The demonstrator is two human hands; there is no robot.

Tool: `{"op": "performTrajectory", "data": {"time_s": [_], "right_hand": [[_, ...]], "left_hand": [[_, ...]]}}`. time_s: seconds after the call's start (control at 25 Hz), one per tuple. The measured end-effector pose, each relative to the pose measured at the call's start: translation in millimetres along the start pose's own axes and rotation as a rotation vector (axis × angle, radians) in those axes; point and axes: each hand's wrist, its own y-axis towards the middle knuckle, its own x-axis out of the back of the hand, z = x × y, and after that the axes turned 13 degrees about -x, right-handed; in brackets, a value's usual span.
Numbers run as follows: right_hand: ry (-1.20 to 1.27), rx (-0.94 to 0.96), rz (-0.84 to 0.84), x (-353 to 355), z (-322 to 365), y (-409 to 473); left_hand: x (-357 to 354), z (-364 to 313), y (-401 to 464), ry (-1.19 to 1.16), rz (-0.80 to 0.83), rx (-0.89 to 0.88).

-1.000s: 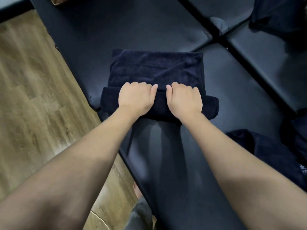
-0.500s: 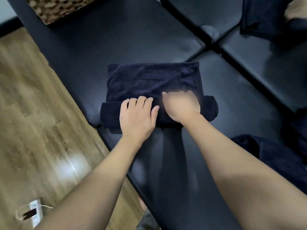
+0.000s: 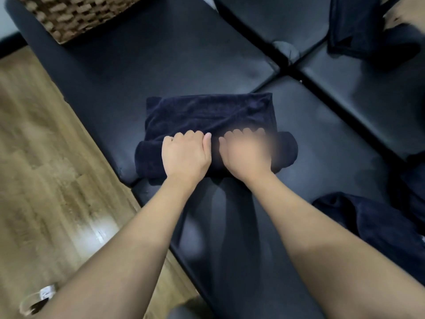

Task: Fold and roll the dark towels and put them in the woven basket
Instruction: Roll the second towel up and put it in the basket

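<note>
Towel (image 3: 209, 111), dark and partly rolled, lies on the black padded cushions (image 3: 174, 65), its rolled end nearest me and the flat remainder stretching away. My left hand (image 3: 186, 155) curls its fingers over the top of the roll in a closed grip, and my right hand (image 3: 247, 153), blurred, sits just beside it on the roll with fingers bent over the same edge. Woven basket (image 3: 69, 14) sits at the far left corner, well apart; more dark towels (image 3: 372, 222) lie near my right arm.

Fuzzy cloth towel (image 3: 207, 111), glossy cushions (image 3: 184, 61)
</note>
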Motion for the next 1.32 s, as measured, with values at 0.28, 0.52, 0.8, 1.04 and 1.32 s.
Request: {"op": "performTrajectory", "data": {"time_s": [0.28, 0.52, 0.8, 1.04, 1.32], "right_hand": [[0.030, -0.122, 0.304, 4.0, 5.2, 48.1], [0.035, -0.206, 0.044, -0.6, 22.0, 24.6], [-0.009, -0.145, 0.311, -2.5, 18.1, 87.2], [0.046, -0.217, 0.063, -4.0, 24.6, 43.2], [-0.010, -0.036, 0.237, -8.8, 19.4, 102.8]], "left_hand": [[4.5, 7.3, 29.1, 0.023, 0.099, -0.066], [2.3, 20.8, 78.0, -0.114, 0.288, -0.019], [-3.8, 20.4, 27.7, -0.039, -0.069, -0.143], [5.4, 29.9, 97.1, 0.005, 0.192, -0.099], [0.0, 28.2, 47.9, -0.084, -0.030, -0.108]]}}
